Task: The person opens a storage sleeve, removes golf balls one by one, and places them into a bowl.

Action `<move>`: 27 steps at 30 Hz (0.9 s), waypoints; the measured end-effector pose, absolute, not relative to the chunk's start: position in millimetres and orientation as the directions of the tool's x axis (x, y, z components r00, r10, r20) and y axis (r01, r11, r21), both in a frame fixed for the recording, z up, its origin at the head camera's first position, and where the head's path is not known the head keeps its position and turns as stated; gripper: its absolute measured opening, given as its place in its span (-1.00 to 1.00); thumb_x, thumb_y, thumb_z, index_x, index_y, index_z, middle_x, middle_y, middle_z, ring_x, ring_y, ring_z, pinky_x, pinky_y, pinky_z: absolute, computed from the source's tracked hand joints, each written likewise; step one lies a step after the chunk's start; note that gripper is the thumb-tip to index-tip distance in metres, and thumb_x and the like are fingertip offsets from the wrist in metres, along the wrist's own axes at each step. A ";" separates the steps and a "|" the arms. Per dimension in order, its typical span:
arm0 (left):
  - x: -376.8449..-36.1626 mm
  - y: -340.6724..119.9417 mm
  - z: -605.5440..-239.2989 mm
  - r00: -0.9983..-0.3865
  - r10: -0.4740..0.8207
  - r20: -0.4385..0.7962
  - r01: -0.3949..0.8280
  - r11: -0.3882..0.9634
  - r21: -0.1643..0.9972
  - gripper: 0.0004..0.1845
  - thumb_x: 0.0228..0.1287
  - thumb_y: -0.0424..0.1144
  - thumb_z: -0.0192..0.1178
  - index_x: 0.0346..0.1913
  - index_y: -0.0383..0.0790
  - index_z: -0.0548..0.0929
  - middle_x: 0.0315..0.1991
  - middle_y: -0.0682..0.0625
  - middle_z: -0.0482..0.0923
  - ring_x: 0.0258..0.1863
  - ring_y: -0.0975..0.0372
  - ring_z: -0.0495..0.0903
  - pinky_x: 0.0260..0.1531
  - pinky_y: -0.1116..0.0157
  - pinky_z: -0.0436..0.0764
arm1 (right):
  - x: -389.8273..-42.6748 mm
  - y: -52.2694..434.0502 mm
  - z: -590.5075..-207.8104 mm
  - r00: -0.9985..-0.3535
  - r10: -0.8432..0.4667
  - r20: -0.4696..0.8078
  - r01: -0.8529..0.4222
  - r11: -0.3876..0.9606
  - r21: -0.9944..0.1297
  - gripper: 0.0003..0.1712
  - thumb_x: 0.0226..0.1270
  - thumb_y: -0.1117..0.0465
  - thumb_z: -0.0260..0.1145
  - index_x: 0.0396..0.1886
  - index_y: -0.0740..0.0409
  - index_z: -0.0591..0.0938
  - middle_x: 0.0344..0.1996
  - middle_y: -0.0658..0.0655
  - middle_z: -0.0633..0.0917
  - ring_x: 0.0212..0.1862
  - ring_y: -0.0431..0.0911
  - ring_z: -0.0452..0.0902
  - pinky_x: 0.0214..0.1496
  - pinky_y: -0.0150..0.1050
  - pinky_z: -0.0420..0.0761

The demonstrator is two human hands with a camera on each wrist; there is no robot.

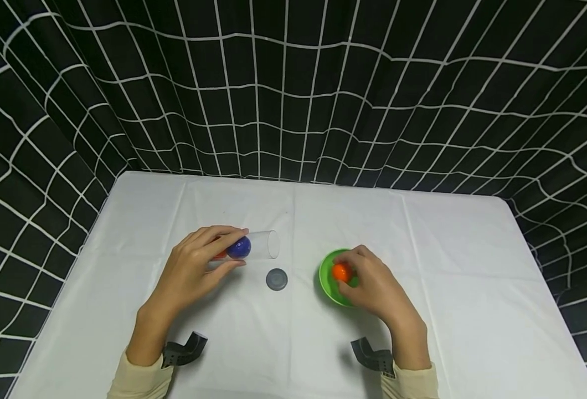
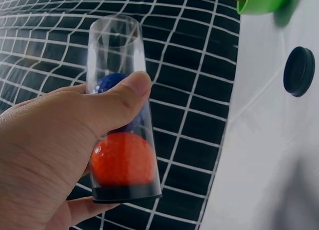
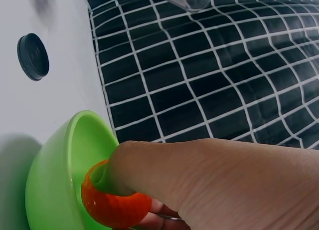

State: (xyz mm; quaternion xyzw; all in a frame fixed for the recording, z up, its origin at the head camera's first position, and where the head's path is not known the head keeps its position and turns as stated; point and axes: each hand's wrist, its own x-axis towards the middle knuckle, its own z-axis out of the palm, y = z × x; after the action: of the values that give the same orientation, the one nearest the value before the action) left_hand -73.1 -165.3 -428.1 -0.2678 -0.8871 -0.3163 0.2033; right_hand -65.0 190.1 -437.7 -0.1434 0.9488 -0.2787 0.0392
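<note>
My left hand (image 1: 194,271) grips a clear plastic tube (image 1: 258,245) lying on its side, open end toward the right. Inside it sit a blue ball (image 1: 238,247) and an orange ball (image 2: 123,159) at the closed end. In the left wrist view my thumb (image 2: 112,105) curls over the tube (image 2: 119,90). My right hand (image 1: 373,288) pinches an orange ball (image 1: 341,271) over a green bowl (image 1: 325,280). In the right wrist view fingers wrap the orange ball (image 3: 114,207) just inside the green bowl (image 3: 57,175).
A dark round cap (image 1: 276,279) lies flat on the white tablecloth (image 1: 453,260) between the tube and the bowl. Black curtains with a white grid (image 1: 323,88) close in the table on three sides. Wrist camera mounts (image 1: 186,350) sit at both forearms.
</note>
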 end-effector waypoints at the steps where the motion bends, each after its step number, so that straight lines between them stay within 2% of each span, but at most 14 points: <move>1: -72.8 -165.3 -428.6 -0.775 0.344 0.530 0.603 0.656 0.454 -0.43 0.12 -0.15 0.63 0.25 -0.04 0.76 0.12 0.01 0.76 0.13 0.10 0.73 0.10 0.06 0.70 | -64.6 190.0 -437.8 -0.956 -0.293 0.004 -0.248 0.805 -0.539 -0.58 0.11 0.38 0.48 0.03 0.17 0.75 -0.11 0.12 0.68 -0.12 -0.04 0.60 0.03 -0.06 0.64; 9: -70.5 -167.3 -428.5 -0.784 0.341 0.518 0.591 0.664 0.458 -0.43 0.13 -0.14 0.62 0.25 -0.03 0.76 0.13 0.01 0.76 0.14 0.10 0.73 0.12 0.06 0.71 | -64.9 188.7 -433.3 -0.962 -0.272 0.015 -0.238 0.814 -0.529 -0.59 0.23 0.34 0.47 0.11 0.17 0.74 0.01 0.17 0.71 0.01 0.07 0.66 0.15 0.07 0.64; 13: -71.3 -167.7 -425.6 -0.790 0.346 0.506 0.588 0.664 0.463 -0.43 0.16 -0.13 0.61 0.27 -0.01 0.74 0.15 0.01 0.75 0.15 0.10 0.73 0.13 0.05 0.71 | -66.8 186.5 -427.7 -0.964 -0.255 0.078 -0.253 0.786 -0.564 -0.65 0.34 0.28 0.45 0.12 0.15 0.74 0.05 0.16 0.73 0.07 0.09 0.67 0.17 0.08 0.62; 18: -71.6 -165.7 -423.8 -0.795 0.356 0.491 0.586 0.660 0.470 -0.41 0.17 -0.12 0.59 0.31 0.02 0.72 0.19 0.00 0.75 0.18 0.07 0.73 0.17 -0.01 0.69 | -67.2 182.5 -423.8 -0.948 -0.255 0.190 -0.317 0.720 -0.618 -0.65 0.39 0.28 0.45 0.15 0.15 0.73 0.06 0.13 0.75 0.11 0.06 0.72 0.20 0.06 0.68; 22: -69.9 -164.3 -425.8 -0.799 0.359 0.482 0.584 0.653 0.482 -0.40 0.17 -0.08 0.59 0.31 0.02 0.72 0.18 0.03 0.76 0.15 0.09 0.74 0.16 -0.01 0.69 | -66.3 176.1 -423.8 -0.929 -0.245 0.277 -0.369 0.656 -0.658 -0.66 0.39 0.31 0.45 0.13 0.11 0.74 0.02 0.05 0.76 0.05 0.02 0.77 0.15 -0.02 0.75; 27: -69.0 -162.3 -426.5 -0.800 0.360 0.481 0.584 0.655 0.480 -0.37 0.18 -0.04 0.58 0.34 0.08 0.70 0.17 0.06 0.76 0.12 0.13 0.75 0.15 0.00 0.68 | -66.8 167.1 -425.3 -0.891 -0.242 0.383 -0.452 0.535 -0.714 -0.66 0.36 0.40 0.46 0.10 0.13 0.75 -0.01 0.03 0.78 -0.03 -0.03 0.82 0.13 -0.25 0.77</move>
State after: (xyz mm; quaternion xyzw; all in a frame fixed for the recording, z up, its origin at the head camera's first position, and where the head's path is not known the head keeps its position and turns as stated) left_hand -69.0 -162.3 -426.5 -0.2641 -0.8928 -0.3205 0.1745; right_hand -66.8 167.1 -425.3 -0.2001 0.8679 -0.4387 -0.1196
